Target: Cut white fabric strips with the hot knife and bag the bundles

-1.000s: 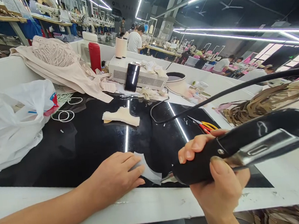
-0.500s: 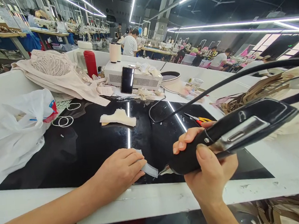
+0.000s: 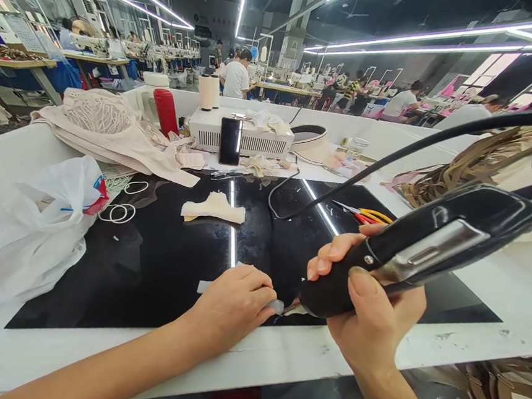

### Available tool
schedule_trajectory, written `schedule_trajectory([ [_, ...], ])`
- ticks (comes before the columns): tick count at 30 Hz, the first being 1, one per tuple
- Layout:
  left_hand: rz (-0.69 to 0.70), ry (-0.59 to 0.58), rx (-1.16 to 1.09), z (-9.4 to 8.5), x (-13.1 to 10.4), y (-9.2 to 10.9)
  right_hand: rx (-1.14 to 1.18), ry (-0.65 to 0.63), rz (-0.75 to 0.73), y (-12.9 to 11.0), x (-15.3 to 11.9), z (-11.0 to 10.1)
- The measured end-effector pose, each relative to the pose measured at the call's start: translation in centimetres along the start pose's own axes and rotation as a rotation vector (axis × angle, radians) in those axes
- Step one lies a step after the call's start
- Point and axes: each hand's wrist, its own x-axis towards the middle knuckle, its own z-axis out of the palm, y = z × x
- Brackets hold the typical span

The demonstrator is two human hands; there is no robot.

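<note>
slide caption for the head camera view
Left hand over a pale piece on a black sheet, right hand gripping a corded black tool.

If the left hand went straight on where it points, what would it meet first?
Probably the metal tip of the black tool in the right hand, just past the end of the pale strip at the left hand; depth is unclear.

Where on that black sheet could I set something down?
The widest free patch of black sheet lies between the plastic bag and left hand; a smaller one between the cream piece and right hand. It's crowded behind, around the phone and white box.
</note>
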Motion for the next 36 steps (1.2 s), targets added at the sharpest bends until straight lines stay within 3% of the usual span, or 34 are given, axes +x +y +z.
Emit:
schedule_trajectory([
  [27,0.147,0.110,0.124,0.6,-0.4,0.1,-0.014,0.076,-0.034,-0.4,1.2,0.5],
  [36,0.146,0.063,0.131,0.7,-0.4,-0.1,-0.020,0.068,-0.057,0.2,1.3,0.4],
])
